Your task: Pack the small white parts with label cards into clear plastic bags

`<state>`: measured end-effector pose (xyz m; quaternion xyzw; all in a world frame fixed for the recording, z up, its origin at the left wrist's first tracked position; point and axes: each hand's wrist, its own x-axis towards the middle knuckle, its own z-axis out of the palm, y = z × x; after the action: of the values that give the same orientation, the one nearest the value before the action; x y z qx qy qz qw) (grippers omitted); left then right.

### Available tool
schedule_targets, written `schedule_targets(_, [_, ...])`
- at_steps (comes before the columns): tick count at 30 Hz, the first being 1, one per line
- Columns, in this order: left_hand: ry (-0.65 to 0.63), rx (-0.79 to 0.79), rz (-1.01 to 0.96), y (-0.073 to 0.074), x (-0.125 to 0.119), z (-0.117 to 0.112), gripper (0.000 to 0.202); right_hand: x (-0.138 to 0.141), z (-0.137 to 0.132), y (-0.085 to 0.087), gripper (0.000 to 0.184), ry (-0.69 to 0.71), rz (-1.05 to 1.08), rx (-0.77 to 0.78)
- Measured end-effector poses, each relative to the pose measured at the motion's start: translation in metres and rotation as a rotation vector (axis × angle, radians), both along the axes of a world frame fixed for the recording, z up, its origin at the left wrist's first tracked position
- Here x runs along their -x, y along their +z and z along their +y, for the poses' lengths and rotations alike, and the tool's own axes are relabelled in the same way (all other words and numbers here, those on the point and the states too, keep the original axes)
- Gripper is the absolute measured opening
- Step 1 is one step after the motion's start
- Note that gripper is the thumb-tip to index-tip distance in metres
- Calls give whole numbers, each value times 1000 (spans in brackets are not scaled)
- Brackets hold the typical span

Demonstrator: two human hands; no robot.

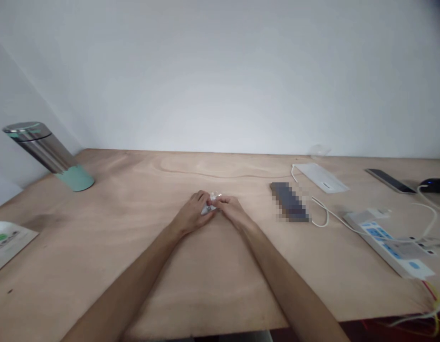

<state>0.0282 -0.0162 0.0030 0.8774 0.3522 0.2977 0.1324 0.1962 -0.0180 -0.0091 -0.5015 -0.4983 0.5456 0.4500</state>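
My left hand (193,213) and my right hand (230,211) meet above the middle of the plywood table (134,247), fingers curled together around a small clear and white object (213,202). Most of the object is hidden by my fingers. A transparent rounded part shows at the top, and a white part shows lower down between my hands. It is too small and covered to name exactly. Both forearms reach in from the bottom of the view.
To the right lie a pixelated dark object (289,202), a white flat package (321,178) with a cable, a phone (389,180), a black mouse (433,185) and a white power strip (387,242) with blue parts. A steel bin (45,152) stands left; a printed sheet (9,242) lies at the edge.
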Motion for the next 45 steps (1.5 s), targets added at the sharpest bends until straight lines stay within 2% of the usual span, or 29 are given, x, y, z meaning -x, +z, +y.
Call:
schedule_targets(3, [-7,-7,-5,-1,0,1,15,1,2,-5,25,29,3,-24])
schedule_targets(10, [28,14,38,4,2,-1,17,3,7,-15,22,-30,-28,-54])
schedule_targets(12, [25,17,26,5,4,0,10,3,7,-16,20,-61,-58,-75])
schedule_targets(17, [46,-8,-40,0,12,8,29,1,8,-17,19,-124,-153,-108])
schedule_targets(25, [121,-15,-58,0,11,7,25,-2,8,-14,23,-213,-200,-117])
schedule_targets(31, [73,-18,-14,0,11,5,26,-4,9,-13,23,-193,-230,-99])
schedule_targets(37, [20,83,-133,-5,11,11,26,-6,7,-8,22,-132,-208,-88])
schedule_targets(41, [30,145,-203,-6,11,14,24,-5,6,-6,24,-104,-146,-74])
schedule_targets(45, [59,151,-224,-7,12,15,21,-3,9,-14,27,-87,-149,-92])
